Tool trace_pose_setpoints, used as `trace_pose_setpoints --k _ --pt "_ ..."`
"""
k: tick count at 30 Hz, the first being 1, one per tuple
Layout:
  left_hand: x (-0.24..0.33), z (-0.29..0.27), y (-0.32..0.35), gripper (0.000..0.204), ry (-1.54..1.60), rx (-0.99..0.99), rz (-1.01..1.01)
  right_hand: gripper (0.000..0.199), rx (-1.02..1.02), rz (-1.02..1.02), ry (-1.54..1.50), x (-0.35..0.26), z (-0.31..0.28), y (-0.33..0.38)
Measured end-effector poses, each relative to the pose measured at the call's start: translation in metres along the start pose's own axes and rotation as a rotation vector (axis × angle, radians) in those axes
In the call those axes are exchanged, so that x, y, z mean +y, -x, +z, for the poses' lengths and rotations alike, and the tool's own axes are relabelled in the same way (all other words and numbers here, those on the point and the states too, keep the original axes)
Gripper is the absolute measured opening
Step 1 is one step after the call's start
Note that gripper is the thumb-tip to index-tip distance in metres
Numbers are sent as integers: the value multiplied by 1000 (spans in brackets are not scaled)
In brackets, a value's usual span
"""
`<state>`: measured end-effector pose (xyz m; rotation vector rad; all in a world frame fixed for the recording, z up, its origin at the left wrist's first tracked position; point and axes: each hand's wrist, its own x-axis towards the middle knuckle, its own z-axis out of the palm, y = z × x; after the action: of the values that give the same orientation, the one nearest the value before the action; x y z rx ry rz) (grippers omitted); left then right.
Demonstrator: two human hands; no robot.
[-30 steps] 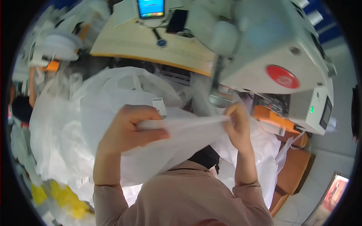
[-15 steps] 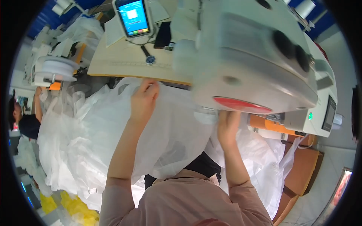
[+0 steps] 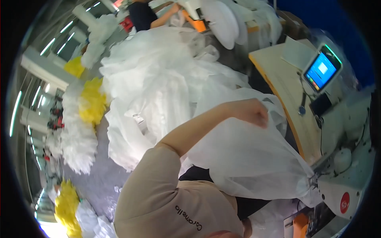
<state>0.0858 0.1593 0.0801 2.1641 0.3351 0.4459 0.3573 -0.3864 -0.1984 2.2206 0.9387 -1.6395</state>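
Observation:
A wide sheet of thin, see-through white fabric [image 3: 254,158] stretches across my lap toward the sewing machine [image 3: 337,194] at the lower right. My left hand [image 3: 256,113] is closed on its upper part, fingers curled down, near the table's edge. The fabric narrows to a gathered end at the machine's needle area. My right hand is out of sight; only a bit of what seems to be my right arm [image 3: 247,228] shows at the lower edge.
A big heap of white fabric [image 3: 158,75] spreads to my left. The wooden table [image 3: 274,79] carries a lit touch screen [image 3: 322,68], a dark phone [image 3: 320,104] and a watch [image 3: 302,109]. Yellow bundles [image 3: 93,101] lie on the floor. A co-worker [image 3: 143,18] is at another machine.
My view has swung to the left, so the machine now sits at the lower right and the floor heaps show. My right hand has gone out of view. My left hand remains on the fabric.

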Motion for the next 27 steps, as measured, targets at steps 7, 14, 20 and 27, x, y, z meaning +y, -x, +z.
trace_pose_setpoints --k 7,14,20,27 --pt "-58 12 -15 14 -744 432 -106 45 1134 -593 -534 -126 -155 107" --pt "-54 -18 16 39 44 517 -259 56 1445 -527 -982 -232 -213 140" --pt "-22 -9 -21 32 -320 488 -202 31 1455 -542 -772 -229 -239 159" --pt "35 46 -86 28 -96 266 24 23 1349 -290 -910 -164 -217 231"
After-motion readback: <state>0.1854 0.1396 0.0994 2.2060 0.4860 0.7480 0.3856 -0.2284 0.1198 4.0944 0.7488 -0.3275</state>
